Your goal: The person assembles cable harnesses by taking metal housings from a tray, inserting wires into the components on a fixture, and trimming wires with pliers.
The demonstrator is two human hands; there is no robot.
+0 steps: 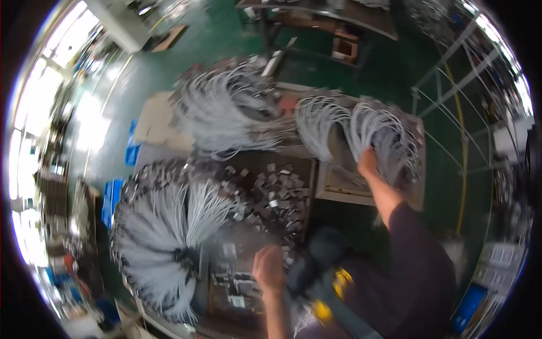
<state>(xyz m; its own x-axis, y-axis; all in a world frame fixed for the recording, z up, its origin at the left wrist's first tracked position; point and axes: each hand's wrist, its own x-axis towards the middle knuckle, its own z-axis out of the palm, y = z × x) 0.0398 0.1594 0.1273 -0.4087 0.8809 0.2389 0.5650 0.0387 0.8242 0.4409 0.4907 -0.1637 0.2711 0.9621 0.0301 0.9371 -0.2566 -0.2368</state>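
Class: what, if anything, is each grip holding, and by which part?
The right grip is at the near edge of the cables; blur hides whether it holds any. Whether the left grip holds anything cannot be told either.

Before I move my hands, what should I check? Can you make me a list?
1. Right hand at the right wires: ok.
2. Right hand has a good grip: cannot tell, it's blurry.
3. Left hand away from the fanned wires: ok, there's a gap.
4. Left hand empty: cannot tell, its fingers are hidden or blurred.
5. Small blocks in neat rows: not ok, they lie scattered.
6. Right wires free of tangles: cannot tell, many strands overlap.
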